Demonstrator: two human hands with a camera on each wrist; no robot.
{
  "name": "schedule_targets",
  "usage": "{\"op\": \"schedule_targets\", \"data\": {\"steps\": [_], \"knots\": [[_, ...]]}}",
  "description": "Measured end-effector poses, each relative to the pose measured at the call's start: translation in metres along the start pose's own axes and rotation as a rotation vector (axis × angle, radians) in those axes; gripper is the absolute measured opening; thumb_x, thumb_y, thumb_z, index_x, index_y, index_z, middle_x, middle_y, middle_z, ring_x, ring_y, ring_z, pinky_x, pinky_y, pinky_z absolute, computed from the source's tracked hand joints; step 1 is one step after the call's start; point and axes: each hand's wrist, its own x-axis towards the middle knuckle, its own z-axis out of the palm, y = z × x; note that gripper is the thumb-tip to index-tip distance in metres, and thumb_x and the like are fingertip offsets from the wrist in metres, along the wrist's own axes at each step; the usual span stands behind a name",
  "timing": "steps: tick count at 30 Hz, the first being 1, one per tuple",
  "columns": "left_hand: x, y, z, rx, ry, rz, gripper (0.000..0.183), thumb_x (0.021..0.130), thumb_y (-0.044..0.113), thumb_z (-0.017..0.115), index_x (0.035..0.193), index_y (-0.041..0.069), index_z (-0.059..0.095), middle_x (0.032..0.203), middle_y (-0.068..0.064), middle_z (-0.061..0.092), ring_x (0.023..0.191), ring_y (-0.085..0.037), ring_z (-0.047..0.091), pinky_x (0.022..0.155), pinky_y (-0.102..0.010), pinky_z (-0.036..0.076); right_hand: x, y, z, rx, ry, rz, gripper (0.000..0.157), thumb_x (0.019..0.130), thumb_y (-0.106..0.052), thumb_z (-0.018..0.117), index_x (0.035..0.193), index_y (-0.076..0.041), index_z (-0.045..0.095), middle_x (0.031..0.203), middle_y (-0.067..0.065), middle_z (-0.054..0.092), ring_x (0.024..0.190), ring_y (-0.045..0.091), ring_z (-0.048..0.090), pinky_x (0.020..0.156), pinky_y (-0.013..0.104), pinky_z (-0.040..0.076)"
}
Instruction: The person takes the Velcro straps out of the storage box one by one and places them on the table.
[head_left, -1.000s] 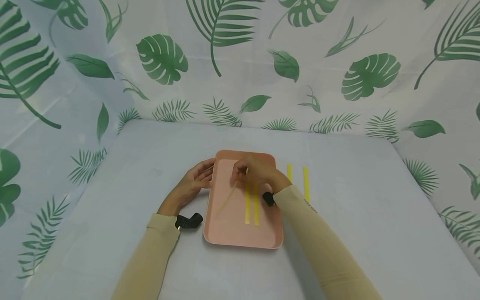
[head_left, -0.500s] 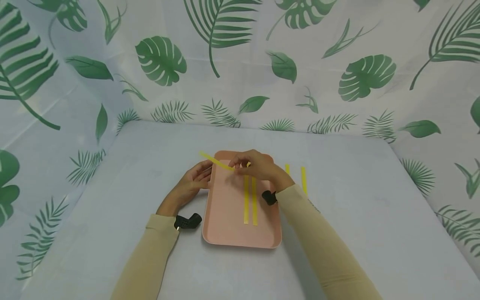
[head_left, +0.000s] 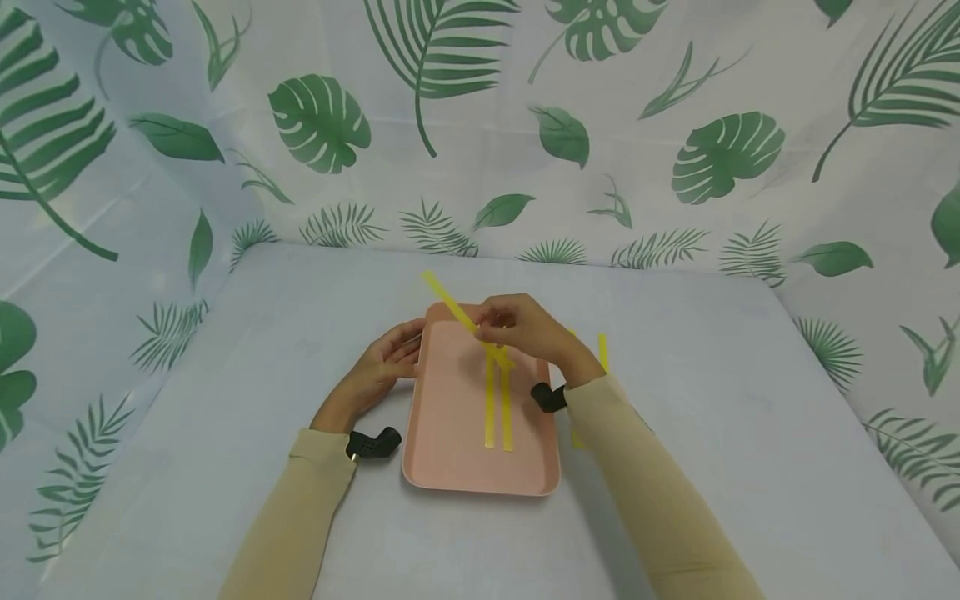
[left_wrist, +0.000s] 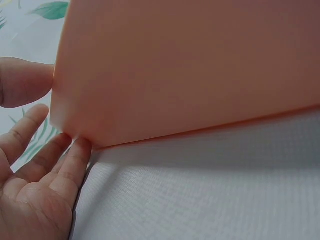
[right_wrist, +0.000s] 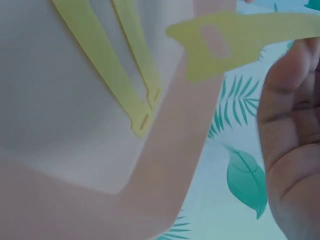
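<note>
Leaf-printed white curtain [head_left: 465,179] hangs behind and beside a pale table [head_left: 345,533]. At the centre, held in the air over the far half of a pink tray [head_left: 446,425], is a thin yellow strip [head_left: 448,297]. It slants, one end reaching past the tray's far left corner, the wider end, with an oblong slot, above the tray's floor. The right hand [head_left: 528,329] pinches it between thumb and fingers. Inside the tray, right of its middle, two lying strips [head_left: 490,412] run lengthwise side by side. The left hand [head_left: 382,362] is at the tray's left edge, fingers loosely extended and not wrapped around anything; the left wrist view shows thumb and fingertips touching the tray.

To handle the strip well, a light pinch should probably suit, since something so thin may bend. It seems wise to turn it parallel to the lying pair and bring the slotted end down clear of them. Gentle left-hand pressure on the tray should stop it sliding.

On the table right of the tray, more yellow pieces [head_left: 603,354] show, but the right sleeve [head_left: 645,483] covers part of them, so their count is uncertain. The right wrist view cuts off the pinching fingertips, and the right hand hides the far ends of the lying pair from the head view.
</note>
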Motion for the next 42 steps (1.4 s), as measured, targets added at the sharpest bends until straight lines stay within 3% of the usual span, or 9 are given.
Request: {"op": "schedule_targets", "data": {"steps": [16, 23, 42], "knots": [[0.000, 0.000, 0.001, 0.012, 0.004, 0.002, 0.081, 0.081, -0.017, 0.054, 0.154, -0.008, 0.020, 0.160, -0.026, 0.019, 0.148, -0.040, 0.022, 0.114, -0.029, 0.036, -0.027, 0.002, -0.011, 0.173, 0.048, 0.033, 0.021, 0.094, -0.004, 0.066, 0.113, 0.004, 0.064, 0.099, 0.019, 0.065, 0.080, 0.024, 0.068, 0.075, 0.043, 0.062], [0.000, 0.000, 0.002, -0.003, 0.001, 0.003, 0.081, 0.081, -0.018, 0.053, 0.154, -0.009, 0.019, 0.160, -0.027, 0.018, 0.148, -0.040, 0.020, 0.115, -0.030, 0.035, -0.041, 0.002, -0.016, 0.216, 0.111, 0.056, 0.027, 0.094, -0.007, 0.066, 0.118, 0.002, 0.060, 0.095, 0.007, 0.066, 0.082, 0.019, 0.067, 0.075, 0.039, 0.062], [-0.001, -0.001, 0.000, 0.025, 0.000, 0.003, 0.078, 0.084, -0.016, 0.054, 0.154, -0.007, 0.020, 0.161, -0.026, 0.018, 0.149, -0.038, 0.020, 0.114, -0.026, 0.035, -0.075, 0.026, -0.028, 0.293, 0.231, 0.036, 0.038, 0.094, -0.005, 0.065, 0.129, 0.004, 0.053, 0.093, 0.004, 0.065, 0.082, 0.015, 0.067, 0.074, 0.037, 0.062]]}}
